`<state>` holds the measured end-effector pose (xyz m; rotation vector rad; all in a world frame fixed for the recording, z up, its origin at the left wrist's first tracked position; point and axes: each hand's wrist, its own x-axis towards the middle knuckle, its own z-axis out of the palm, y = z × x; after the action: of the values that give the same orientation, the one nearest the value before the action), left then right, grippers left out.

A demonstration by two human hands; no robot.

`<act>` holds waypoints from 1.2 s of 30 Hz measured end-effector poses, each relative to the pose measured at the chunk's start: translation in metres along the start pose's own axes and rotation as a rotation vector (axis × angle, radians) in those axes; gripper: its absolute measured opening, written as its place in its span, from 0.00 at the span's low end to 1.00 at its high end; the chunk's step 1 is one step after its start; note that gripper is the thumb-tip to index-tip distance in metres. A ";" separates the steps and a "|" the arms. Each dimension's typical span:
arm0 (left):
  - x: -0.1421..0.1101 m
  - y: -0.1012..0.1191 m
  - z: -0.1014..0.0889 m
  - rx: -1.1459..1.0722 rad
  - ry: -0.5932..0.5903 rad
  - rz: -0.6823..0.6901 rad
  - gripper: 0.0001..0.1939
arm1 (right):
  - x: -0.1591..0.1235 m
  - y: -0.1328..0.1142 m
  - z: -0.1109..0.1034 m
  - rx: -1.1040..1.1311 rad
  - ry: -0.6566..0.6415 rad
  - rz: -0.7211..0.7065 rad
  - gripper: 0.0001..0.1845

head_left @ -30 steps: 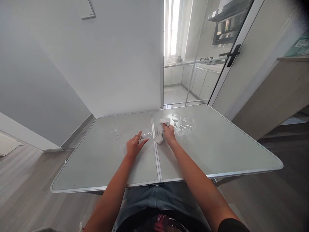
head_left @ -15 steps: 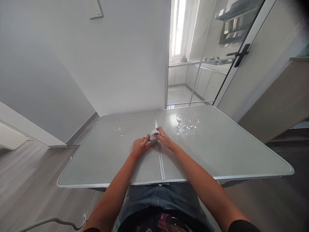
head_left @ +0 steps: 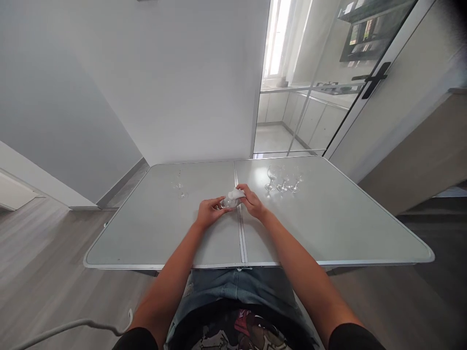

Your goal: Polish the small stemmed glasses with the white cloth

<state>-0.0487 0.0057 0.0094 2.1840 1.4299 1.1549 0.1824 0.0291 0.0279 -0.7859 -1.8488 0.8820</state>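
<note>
My left hand (head_left: 210,212) is closed around a clear stemmed glass (head_left: 228,203), tipped on its side above the middle of the table. My right hand (head_left: 253,200) grips a white cloth (head_left: 236,193), which is bunched at the glass's mouth and partly inside its bowl. Fingers and cloth hide part of the glass. Beyond my right hand, a clear stemmed glass (head_left: 270,187) stands upright with two more close beside it on its right.
The pale folding table (head_left: 328,228) has a metal seam down its middle and a wall behind it. Faint clear glassware (head_left: 180,189) stands at the far left. A glass door with a black handle (head_left: 375,80) is at the right, and a grey cable (head_left: 73,324) lies lower left.
The cloth was apart from the glass, to its right; my right hand has brought it left into the glass's mouth. My left hand has kept hold of the glass. The camera view has shifted slightly.
</note>
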 end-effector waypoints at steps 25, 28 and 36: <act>-0.003 -0.014 0.011 0.378 0.062 0.160 0.27 | 0.007 0.004 0.010 0.193 0.086 0.116 0.28; -0.003 -0.012 0.012 0.377 0.061 0.184 0.27 | 0.006 0.006 0.008 0.240 0.082 0.089 0.23; -0.001 -0.010 0.008 0.414 0.102 0.172 0.26 | 0.007 0.007 0.008 0.162 0.096 0.103 0.18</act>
<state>-0.0492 0.0117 -0.0027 2.6040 1.6765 1.1179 0.1732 0.0365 0.0231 -0.8129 -1.6431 1.0276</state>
